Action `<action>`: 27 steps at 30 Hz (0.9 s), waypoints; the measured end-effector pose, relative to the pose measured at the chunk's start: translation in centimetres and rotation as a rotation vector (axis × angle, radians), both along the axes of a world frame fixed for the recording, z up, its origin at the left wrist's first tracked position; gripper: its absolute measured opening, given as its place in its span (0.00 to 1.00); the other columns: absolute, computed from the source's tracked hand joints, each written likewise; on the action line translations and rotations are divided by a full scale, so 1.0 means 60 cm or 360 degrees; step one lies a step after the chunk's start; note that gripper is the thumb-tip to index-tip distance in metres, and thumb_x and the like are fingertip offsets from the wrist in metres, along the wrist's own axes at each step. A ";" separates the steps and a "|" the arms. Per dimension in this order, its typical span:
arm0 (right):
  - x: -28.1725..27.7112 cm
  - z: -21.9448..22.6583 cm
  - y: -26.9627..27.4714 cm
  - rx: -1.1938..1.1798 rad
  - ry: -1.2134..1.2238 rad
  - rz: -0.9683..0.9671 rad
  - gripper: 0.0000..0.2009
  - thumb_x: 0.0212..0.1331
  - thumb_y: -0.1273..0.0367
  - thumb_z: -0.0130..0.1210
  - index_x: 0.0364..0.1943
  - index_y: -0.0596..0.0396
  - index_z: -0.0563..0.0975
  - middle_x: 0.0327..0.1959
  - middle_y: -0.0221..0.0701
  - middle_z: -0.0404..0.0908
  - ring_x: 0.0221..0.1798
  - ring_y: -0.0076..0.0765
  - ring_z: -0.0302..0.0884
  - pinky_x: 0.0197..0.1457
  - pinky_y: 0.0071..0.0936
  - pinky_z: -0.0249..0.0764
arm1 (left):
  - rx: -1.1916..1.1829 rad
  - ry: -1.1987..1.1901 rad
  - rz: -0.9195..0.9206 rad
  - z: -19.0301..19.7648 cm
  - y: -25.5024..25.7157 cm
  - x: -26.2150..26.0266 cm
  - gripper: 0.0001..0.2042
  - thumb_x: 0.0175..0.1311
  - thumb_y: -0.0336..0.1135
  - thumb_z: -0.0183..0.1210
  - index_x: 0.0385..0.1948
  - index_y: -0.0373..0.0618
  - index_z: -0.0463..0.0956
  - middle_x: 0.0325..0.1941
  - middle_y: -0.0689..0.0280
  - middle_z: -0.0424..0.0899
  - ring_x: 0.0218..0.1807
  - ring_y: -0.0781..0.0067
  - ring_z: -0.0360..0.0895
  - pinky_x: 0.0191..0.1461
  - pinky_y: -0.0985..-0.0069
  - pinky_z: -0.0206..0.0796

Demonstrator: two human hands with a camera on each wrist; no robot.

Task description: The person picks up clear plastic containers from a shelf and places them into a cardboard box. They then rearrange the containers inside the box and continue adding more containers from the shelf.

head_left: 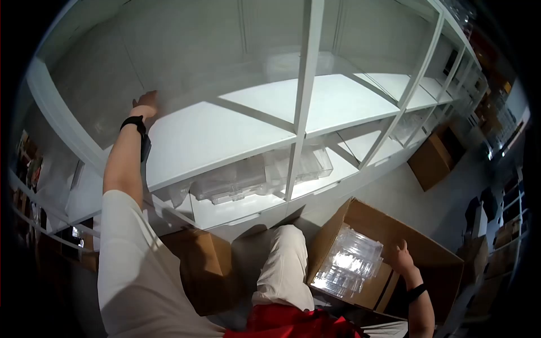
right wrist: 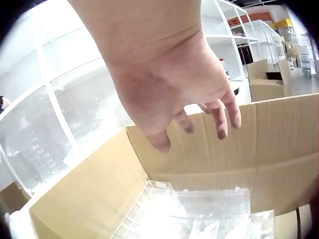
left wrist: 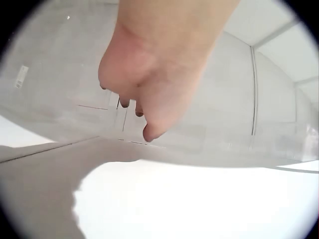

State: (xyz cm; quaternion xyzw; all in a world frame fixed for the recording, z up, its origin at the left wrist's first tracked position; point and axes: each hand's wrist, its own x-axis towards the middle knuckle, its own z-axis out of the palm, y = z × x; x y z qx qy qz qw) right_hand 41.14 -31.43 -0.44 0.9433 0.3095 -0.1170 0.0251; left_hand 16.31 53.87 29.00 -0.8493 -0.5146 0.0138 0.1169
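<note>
My left hand (head_left: pixel 147 104) reaches into the upper compartment of the white shelving (head_left: pixel 236 121), close to its pale back panel (left wrist: pixel 219 99). In the left wrist view the fingers and thumb of the left hand (left wrist: pixel 154 84) point away, and no held thing shows. Over the open cardboard box (head_left: pixel 420 239) hovers my right hand (head_left: pixel 401 259), its fingers spread and loosely bent with nothing between them. Clear plastic containers (head_left: pixel 349 262) lie inside that box, to the left of the right hand. The right wrist view shows these clear containers (right wrist: pixel 214 204) below the right hand (right wrist: pixel 184 89).
More clear plastic containers (head_left: pixel 259 174) sit on the lower shelf. A shelf upright (head_left: pixel 304 84) divides the compartments. Another cardboard box (head_left: pixel 205 270) stands beside my legs, and a further open carton (head_left: pixel 437 158) is on the floor at right.
</note>
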 end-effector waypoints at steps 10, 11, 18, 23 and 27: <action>-0.023 0.063 0.047 0.0075 0.0057 0.0017 0.32 0.45 0.60 0.62 0.55 0.60 0.66 0.65 0.53 0.47 0.58 0.57 0.64 0.58 0.40 0.68 | -0.0011 0.0095 -0.0521 0.041 -0.038 -0.022 0.18 0.49 0.30 0.60 0.45 0.47 0.74 0.50 0.57 0.76 0.51 0.58 0.73 0.52 0.67 0.67; -0.023 0.068 0.049 0.0113 0.0037 0.0053 0.31 0.45 0.60 0.62 0.55 0.59 0.66 0.65 0.53 0.47 0.57 0.57 0.65 0.57 0.40 0.68 | -0.0033 0.0005 -0.0563 0.048 -0.055 -0.019 0.17 0.48 0.29 0.61 0.43 0.45 0.75 0.48 0.56 0.76 0.50 0.58 0.74 0.51 0.67 0.67; -0.097 0.222 0.081 0.0702 -0.0150 0.0137 0.38 0.43 0.69 0.64 0.61 0.51 0.57 0.64 0.49 0.51 0.54 0.62 0.66 0.53 0.44 0.70 | -0.0027 -0.0624 -0.1429 0.121 -0.405 -0.056 0.13 0.50 0.19 0.56 0.40 0.38 0.73 0.36 0.59 0.73 0.32 0.66 0.71 0.37 0.74 0.65; -0.190 0.341 0.130 0.1325 -0.0796 0.0582 0.39 0.34 0.72 0.66 0.58 0.52 0.63 0.63 0.43 0.56 0.59 0.51 0.61 0.63 0.47 0.58 | -0.0339 -0.0458 -0.1890 0.085 -0.713 -0.015 0.16 0.50 0.18 0.55 0.44 0.38 0.72 0.30 0.59 0.68 0.30 0.64 0.70 0.36 0.72 0.64; -0.252 0.372 0.153 0.1168 -0.0905 0.0951 0.30 0.40 0.68 0.59 0.55 0.50 0.67 0.55 0.34 0.68 0.56 0.40 0.66 0.64 0.50 0.55 | -0.0724 -0.0298 -0.2503 -0.010 -0.872 0.062 0.15 0.50 0.22 0.56 0.43 0.38 0.72 0.31 0.57 0.70 0.34 0.59 0.71 0.37 0.67 0.64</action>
